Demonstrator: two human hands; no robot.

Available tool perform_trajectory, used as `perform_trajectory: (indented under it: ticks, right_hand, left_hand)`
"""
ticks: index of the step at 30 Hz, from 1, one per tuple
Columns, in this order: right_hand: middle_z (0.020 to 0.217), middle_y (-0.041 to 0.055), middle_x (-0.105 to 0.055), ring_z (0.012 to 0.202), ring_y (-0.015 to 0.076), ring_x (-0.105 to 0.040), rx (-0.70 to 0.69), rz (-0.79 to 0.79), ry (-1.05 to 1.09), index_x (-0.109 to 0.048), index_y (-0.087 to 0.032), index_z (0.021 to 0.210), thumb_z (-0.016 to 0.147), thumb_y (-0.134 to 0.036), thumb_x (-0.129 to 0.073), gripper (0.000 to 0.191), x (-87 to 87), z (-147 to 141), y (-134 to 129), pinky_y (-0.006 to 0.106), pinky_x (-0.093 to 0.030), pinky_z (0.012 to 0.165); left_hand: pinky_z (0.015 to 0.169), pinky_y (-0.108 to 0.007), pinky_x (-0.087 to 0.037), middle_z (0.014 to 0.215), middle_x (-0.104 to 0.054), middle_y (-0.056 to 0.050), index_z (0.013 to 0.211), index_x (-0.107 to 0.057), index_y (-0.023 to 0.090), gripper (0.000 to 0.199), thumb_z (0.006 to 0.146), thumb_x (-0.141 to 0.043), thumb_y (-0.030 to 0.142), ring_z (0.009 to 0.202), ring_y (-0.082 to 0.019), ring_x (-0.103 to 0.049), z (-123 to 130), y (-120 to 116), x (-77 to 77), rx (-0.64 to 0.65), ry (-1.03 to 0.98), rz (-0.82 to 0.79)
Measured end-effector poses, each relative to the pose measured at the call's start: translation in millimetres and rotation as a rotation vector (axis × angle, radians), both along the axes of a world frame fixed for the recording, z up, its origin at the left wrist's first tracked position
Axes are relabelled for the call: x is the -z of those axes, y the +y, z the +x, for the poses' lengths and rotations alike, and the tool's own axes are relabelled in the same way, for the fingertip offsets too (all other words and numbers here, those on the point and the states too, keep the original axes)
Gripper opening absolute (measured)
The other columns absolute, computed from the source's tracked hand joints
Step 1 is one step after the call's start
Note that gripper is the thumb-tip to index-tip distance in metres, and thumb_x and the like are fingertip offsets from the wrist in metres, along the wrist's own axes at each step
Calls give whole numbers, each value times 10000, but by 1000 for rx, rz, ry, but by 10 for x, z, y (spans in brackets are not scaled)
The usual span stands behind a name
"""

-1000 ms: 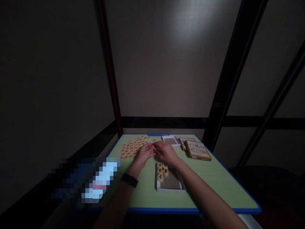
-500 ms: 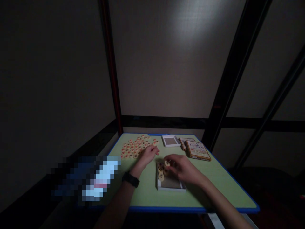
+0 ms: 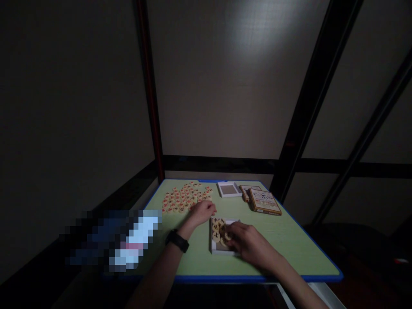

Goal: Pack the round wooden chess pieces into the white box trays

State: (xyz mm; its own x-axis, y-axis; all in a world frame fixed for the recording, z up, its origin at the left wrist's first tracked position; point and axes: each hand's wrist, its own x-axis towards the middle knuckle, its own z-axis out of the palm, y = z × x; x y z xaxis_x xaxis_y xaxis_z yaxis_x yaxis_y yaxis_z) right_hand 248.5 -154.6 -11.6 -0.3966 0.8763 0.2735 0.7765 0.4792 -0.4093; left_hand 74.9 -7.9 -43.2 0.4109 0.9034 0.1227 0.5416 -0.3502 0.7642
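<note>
My right hand (image 3: 249, 242) reaches into a shallow white box (image 3: 225, 252) near the front of the table. Its bent fingers are on a round Chinese chess piece (image 3: 228, 236), partly covered by the fingertips. Several other round pieces with dark characters (image 3: 216, 236) lie flat in the left part of the box. My left hand (image 3: 203, 211), with a black watch on the wrist, hovers or rests just beyond the box's left side. Its fingers are curled closed, and what they hold, if anything, is hidden. Close behind it spread many loose pieces (image 3: 178, 200), mostly red-marked.
A second white tray (image 3: 229, 190) stands at the table's back edge. Right of it are two printed boxes, the nearer one (image 3: 264, 201) larger in view. The green tabletop (image 3: 296, 253) has a blue rim. A blurred-out patch (image 3: 135, 240) covers the left edge.
My right hand has come lower and nearer, bringing a piece down into the box. More pieces now show inside it. The left hand's fingers are more curled.
</note>
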Motion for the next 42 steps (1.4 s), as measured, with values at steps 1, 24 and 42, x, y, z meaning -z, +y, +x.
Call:
perform_trajectory:
  ticks: [1,24,42]
  right_hand:
    - [979,78,-694,881,201,-650,10,-5,27,-668,-183,1018,810,-48,-592,260,-19,26,-16,270,-467,782]
    - [949,66,-642,846,189,-619,19,18,23,-644,-175,922,799,-47,-625,179,87,-48,50,269,-474,753]
    - [923,24,-576,809,170,-578,-12,-6,131,-596,-197,890,730,-43,-710,249,130,-76,105,249,-454,712]
  left_hand:
    - [662,-220,-455,774,-753,-28,743,-704,170,287,847,-447,246,728,-147,-668,-4,-7,-2,0,28,16]
    - [542,-204,-392,618,-642,17,806,-699,160,310,852,-421,289,554,-118,-606,-5,-46,34,32,123,-25]
    - [411,-178,-381,451,-500,59,737,-606,165,220,865,-438,228,383,-94,-510,17,-115,-26,14,-1,-181]
